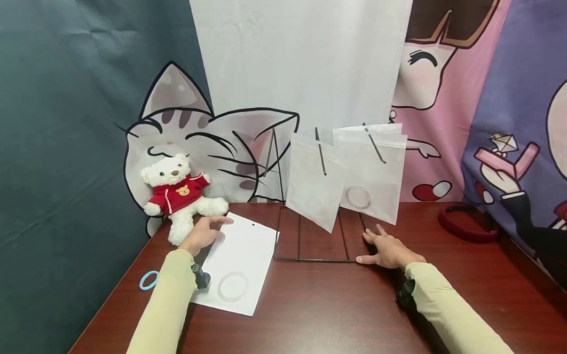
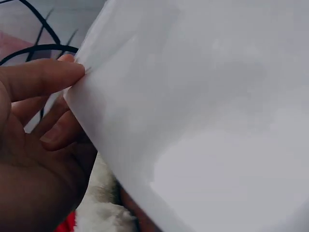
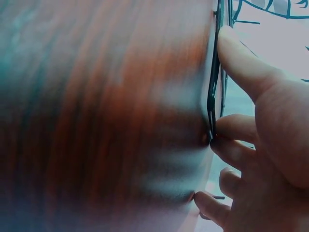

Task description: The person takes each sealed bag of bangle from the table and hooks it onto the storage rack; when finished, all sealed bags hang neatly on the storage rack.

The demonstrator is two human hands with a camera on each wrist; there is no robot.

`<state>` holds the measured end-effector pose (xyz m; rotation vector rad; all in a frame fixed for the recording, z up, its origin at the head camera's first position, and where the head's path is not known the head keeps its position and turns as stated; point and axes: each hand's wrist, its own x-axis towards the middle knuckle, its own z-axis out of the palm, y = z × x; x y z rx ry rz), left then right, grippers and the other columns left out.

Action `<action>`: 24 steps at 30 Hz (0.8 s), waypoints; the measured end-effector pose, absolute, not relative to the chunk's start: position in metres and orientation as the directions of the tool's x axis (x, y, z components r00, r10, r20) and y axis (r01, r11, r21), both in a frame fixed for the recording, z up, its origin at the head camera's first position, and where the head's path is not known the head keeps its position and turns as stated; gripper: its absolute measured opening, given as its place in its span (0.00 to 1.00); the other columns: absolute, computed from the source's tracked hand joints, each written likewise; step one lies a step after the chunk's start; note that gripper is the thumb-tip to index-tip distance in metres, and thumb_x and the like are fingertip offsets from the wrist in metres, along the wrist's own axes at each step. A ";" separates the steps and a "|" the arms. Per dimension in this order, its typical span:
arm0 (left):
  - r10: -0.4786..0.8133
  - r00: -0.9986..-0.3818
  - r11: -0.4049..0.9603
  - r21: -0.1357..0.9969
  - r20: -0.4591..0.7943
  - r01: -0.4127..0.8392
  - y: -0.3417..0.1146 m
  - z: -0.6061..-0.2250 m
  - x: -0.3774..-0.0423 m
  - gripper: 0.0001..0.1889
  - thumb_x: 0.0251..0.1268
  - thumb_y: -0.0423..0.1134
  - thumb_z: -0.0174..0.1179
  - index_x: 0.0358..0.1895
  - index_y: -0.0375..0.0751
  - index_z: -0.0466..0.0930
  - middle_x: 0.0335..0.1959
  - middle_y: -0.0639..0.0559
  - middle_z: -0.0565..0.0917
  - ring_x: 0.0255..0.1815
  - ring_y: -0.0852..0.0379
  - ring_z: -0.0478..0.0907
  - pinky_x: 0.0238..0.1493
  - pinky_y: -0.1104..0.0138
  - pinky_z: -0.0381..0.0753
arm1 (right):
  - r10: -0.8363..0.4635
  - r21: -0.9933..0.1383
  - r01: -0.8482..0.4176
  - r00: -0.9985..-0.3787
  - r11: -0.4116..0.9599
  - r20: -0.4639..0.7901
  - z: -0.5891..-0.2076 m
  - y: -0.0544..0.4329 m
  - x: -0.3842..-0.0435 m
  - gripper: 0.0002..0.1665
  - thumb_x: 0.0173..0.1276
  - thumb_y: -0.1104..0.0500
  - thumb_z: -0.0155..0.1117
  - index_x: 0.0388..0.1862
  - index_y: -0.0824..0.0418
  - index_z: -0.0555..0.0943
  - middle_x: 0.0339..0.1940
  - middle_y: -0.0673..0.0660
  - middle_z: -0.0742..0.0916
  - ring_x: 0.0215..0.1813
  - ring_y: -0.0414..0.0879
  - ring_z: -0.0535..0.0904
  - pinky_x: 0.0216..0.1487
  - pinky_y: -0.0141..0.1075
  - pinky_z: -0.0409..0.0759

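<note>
A flat white bag [image 1: 241,254] with a small hole near its top and a pale circle low down lies over the left part of the table. My left hand [image 1: 203,235] pinches its upper left corner, seen close in the left wrist view as a thin white corner [image 2: 111,92] between the fingers. My right hand [image 1: 388,249] rests at the front right corner of a black wire rack [image 1: 317,260], fingers spread. In the right wrist view its thumb [image 3: 236,55] touches the rack's wire. Two frosted bags [image 1: 316,180] [image 1: 377,172] hang from the rack's hooks.
A white teddy bear [image 1: 183,190] in a red hoodie sits behind my left hand. A light blue ring [image 1: 148,280] lies by the table's left edge. At the right back lies a dark red hoop [image 1: 466,223]. Printed curtains stand behind the wooden table [image 1: 320,319].
</note>
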<state>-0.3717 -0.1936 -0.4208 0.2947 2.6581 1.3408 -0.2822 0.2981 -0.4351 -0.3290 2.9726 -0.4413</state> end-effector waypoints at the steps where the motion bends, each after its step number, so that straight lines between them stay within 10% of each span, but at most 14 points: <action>1: 0.247 -0.968 0.577 0.808 -0.037 0.116 -0.193 -0.419 -0.372 0.26 0.62 0.24 0.53 0.65 0.39 0.77 0.75 0.37 0.68 0.77 0.36 0.60 0.73 0.40 0.64 | -0.230 -0.297 -0.196 -0.970 0.934 -0.084 -0.435 0.298 -0.282 0.54 0.61 0.35 0.70 0.75 0.68 0.66 0.78 0.71 0.65 0.79 0.75 0.50 0.68 0.70 0.63; 13: 0.245 -0.967 0.547 0.813 0.071 0.198 -0.190 -0.387 -0.352 0.28 0.65 0.27 0.53 0.69 0.52 0.76 0.70 0.43 0.72 0.57 0.46 0.67 0.50 0.62 0.73 | -0.228 -0.296 -0.193 -0.970 0.936 -0.089 -0.432 0.298 -0.281 0.54 0.61 0.35 0.70 0.75 0.67 0.66 0.78 0.71 0.65 0.79 0.76 0.50 0.68 0.72 0.62; 24: 0.246 -0.946 0.448 0.841 0.211 0.304 -0.188 -0.371 -0.334 0.25 0.66 0.35 0.64 0.66 0.53 0.78 0.71 0.47 0.75 0.60 0.47 0.75 0.55 0.64 0.75 | -0.242 -0.307 -0.208 -0.967 0.929 -0.077 -0.432 0.298 -0.279 0.54 0.61 0.36 0.71 0.74 0.68 0.67 0.78 0.71 0.66 0.80 0.76 0.47 0.67 0.72 0.62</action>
